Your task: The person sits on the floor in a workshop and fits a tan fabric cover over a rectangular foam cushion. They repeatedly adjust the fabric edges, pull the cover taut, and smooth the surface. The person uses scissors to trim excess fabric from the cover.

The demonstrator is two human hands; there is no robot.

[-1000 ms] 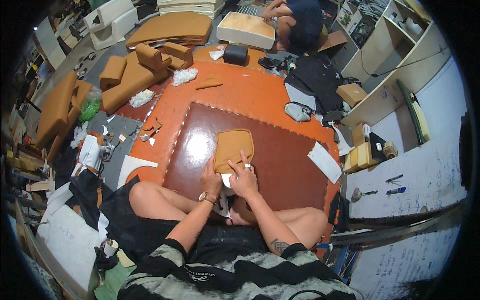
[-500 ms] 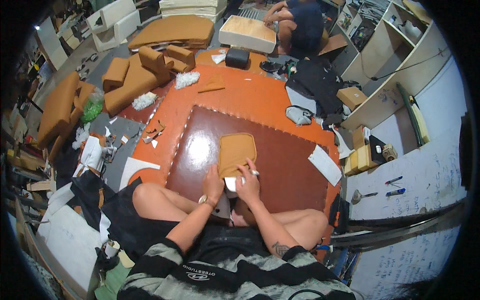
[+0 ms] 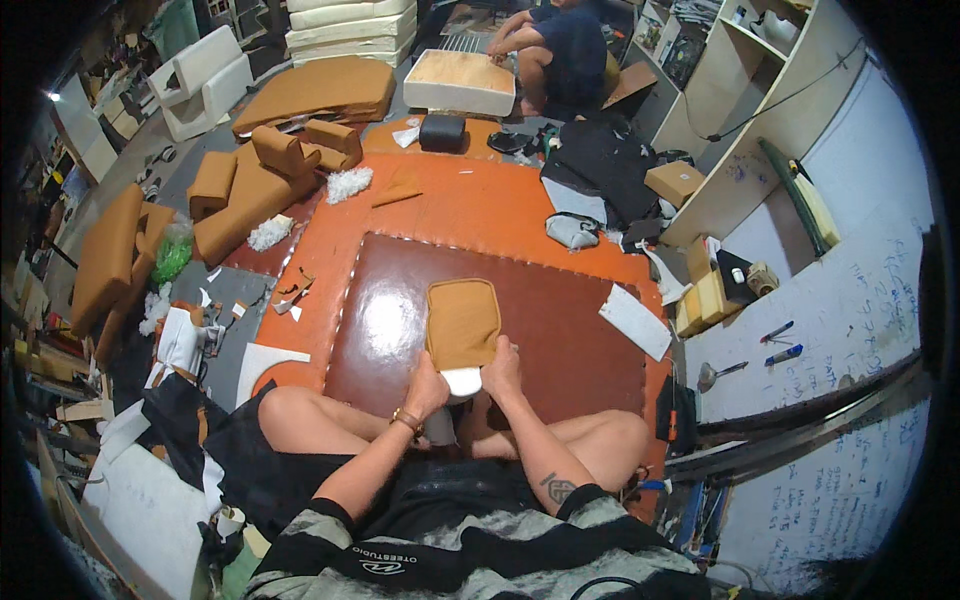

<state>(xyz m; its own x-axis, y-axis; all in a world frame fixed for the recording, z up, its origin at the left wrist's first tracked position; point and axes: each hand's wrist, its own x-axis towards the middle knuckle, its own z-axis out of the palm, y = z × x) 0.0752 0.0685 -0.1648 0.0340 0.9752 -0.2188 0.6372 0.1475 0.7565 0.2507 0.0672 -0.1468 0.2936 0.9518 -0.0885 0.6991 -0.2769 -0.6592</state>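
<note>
A small tan cushion cover [image 3: 463, 322] with rounded corners and piped edges lies in front of me, its far end pointing away. From its near end sticks out a white padded piece [image 3: 462, 382], most of it inside the cover. My left hand [image 3: 427, 388] grips the cover's near left corner, thumb on top. At the near right corner my right hand [image 3: 502, 370] is closed on the edge, fingers curled round it. A strip of grey material [image 3: 440, 428] lies below, between my crossed legs.
Under the cover spreads a brown padded mat [image 3: 560, 330] on an orange one [image 3: 470, 195]. Tan armrest-like pieces [image 3: 240, 205] and white stuffing [image 3: 348, 184] lie at left. A white panel [image 3: 636, 320] rests at right. Another person [image 3: 570, 50] sits at the back by a foam block [image 3: 460, 80].
My right hand has moved from the cover's top surface down to its near right corner. The cover now lies flatter and wider between both hands. The view has shifted slightly.
</note>
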